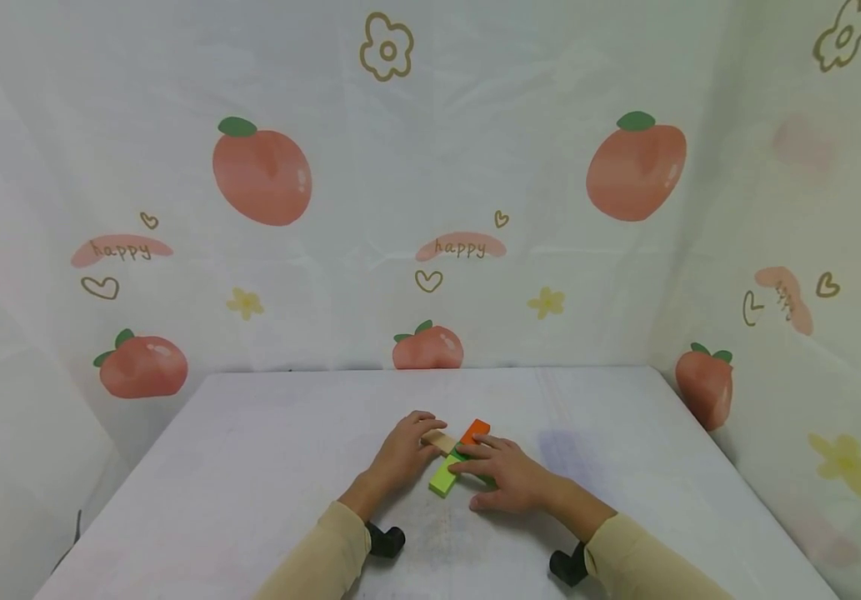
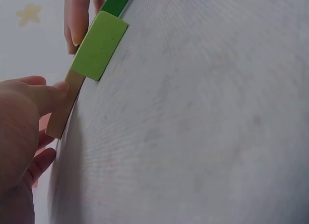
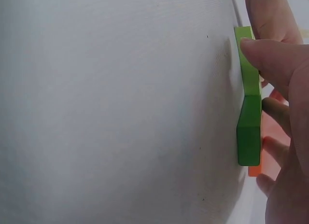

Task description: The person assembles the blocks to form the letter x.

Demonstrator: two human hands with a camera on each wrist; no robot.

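Observation:
Several coloured blocks lie together on the white table, forming a rough cross. My left hand point(image 1: 400, 454) pinches the tan block point(image 1: 440, 441), which points off to the left; in the left wrist view its thumb lies on the near side, fingers by the outer end. Spread over the other blocks is my right hand point(image 1: 514, 477). Its fingertips touch the light green block point(image 1: 443, 477) in front and the orange block point(image 1: 477, 430) at the back, and its thumb stands apart. A dark green block point(image 3: 249, 137) reaches right, mostly covered by that hand in the head view.
The white table point(image 1: 287, 467) has a faint bluish stain point(image 1: 568, 450) right of the blocks. A white curtain point(image 1: 430, 167) printed with fruit hangs behind and at the sides. Black mounts point(image 1: 387, 542) sit at both wrists, by beige sleeves point(image 1: 325, 550).

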